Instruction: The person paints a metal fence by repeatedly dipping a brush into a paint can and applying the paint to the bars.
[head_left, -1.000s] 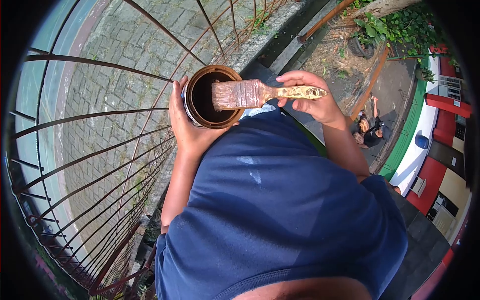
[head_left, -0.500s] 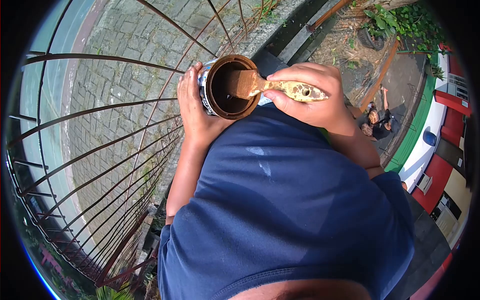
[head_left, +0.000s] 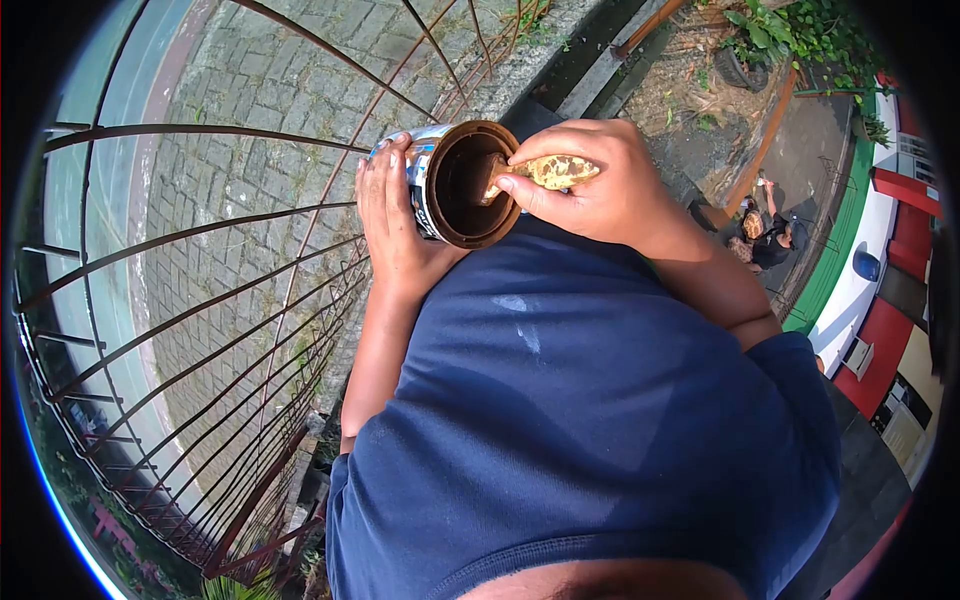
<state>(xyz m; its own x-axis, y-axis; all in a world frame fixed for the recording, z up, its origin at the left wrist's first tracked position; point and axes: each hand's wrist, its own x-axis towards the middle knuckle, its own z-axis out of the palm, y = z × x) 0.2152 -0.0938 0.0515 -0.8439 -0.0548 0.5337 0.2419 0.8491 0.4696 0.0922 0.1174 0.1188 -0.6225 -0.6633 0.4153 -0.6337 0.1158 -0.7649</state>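
You held the round metal paint tin, shiny outside and caked with rust-brown paint inside and on its rim, in your left hand, fingers wrapped around its far wall and the tin tipped so its mouth faced your right side. Your right hand was clamped on the paint-spattered wooden handle of the flat brush, thumb and fingers closed around it. The brush's long axis ran roughly level, from your right hand across to the tin, bristle end buried inside the mouth and mostly hidden in the dark interior; only a stub of bristles showed at the rim. So the tin lay just to the left of your brush hand, the two hands close together but not touching, in front of your chest above your blue shirt. Beyond them curved the thin rust-brown metal bars over grey paving stones.

Count: one tin, one brush, two hands, many bars.
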